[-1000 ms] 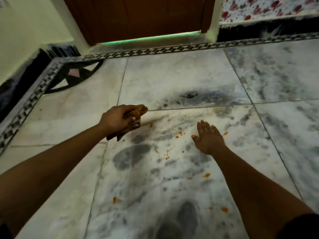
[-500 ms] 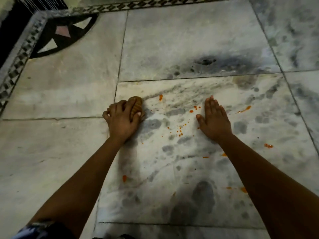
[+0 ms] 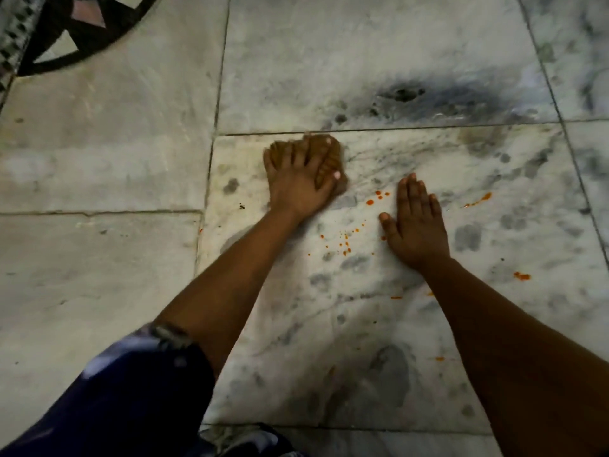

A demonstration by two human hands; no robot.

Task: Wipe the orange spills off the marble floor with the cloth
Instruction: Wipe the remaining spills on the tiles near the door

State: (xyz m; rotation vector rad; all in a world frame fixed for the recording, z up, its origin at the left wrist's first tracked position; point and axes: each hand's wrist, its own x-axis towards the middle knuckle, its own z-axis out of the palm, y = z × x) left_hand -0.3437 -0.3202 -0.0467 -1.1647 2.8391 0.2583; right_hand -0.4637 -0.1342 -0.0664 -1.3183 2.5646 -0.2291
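Note:
My left hand (image 3: 296, 183) presses a bunched brown cloth (image 3: 331, 156) onto the marble floor (image 3: 362, 324), near the far edge of the middle tile. Its fingers lie over the cloth and the thumb curls round its right side. My right hand (image 3: 417, 225) rests flat on the tile, fingers straight, a short way right of the cloth. Small orange spills (image 3: 346, 240) speckle the floor between the two hands. An orange streak (image 3: 478, 201) and an orange blob (image 3: 522, 276) lie right of my right hand.
A black inlay pattern (image 3: 82, 34) fills the floor's top left corner. A dark smudge (image 3: 405, 94) marks the tile beyond the cloth. Blue patterned clothing (image 3: 131, 407) covers the bottom left. Faint orange specks (image 3: 438, 358) lie close to me.
The view has tilted down and closer to the floor. My left hand has slid the cloth forward and right, over the spot where a lone orange drop showed. My right hand stays flat.

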